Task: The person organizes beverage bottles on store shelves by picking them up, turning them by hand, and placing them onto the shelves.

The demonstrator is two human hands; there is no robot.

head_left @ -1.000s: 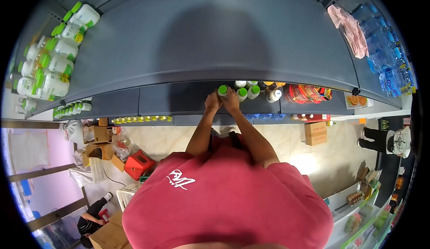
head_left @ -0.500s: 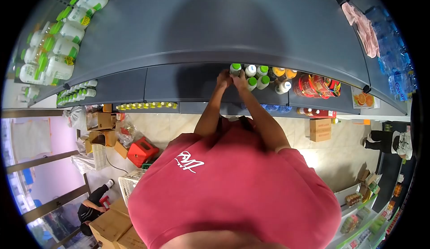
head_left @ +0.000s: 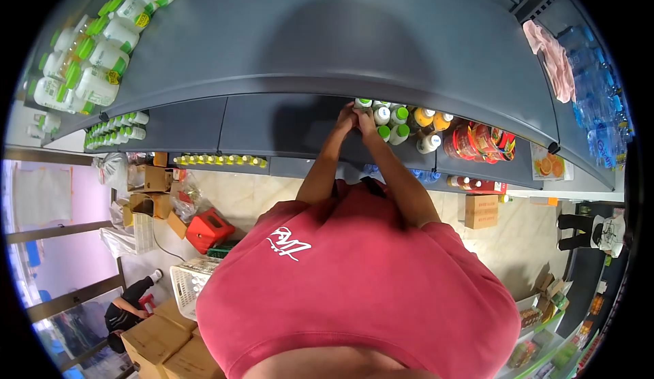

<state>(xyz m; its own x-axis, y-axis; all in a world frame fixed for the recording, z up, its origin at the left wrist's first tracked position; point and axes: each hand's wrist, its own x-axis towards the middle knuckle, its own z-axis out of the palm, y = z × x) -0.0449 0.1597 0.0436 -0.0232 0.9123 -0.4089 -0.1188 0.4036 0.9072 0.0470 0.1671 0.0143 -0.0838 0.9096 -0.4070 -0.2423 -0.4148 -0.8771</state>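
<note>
On the lower grey shelf (head_left: 259,123), my left hand (head_left: 347,117) and my right hand (head_left: 365,119) close around a green-capped bottle (head_left: 363,103), partly hidden by the upper shelf's edge. Right beside my right hand is a white-capped bottle (head_left: 381,115). More green-capped bottles (head_left: 399,132) stand to its right and nearer to me. Orange bottles (head_left: 424,117) and a white bottle (head_left: 428,143) come further right.
Above is the upper shelf (head_left: 327,32), with large white jars (head_left: 99,86) at left and a pink cloth (head_left: 550,59) at right. Red packages (head_left: 480,140) share my shelf. Behind are cartons (head_left: 157,338), a white crate (head_left: 184,287) and two people (head_left: 129,307).
Both hands have moved with the bottle from in front of the group to deeper under the upper shelf, left of the white-capped bottle. The view has shifted somewhat.
</note>
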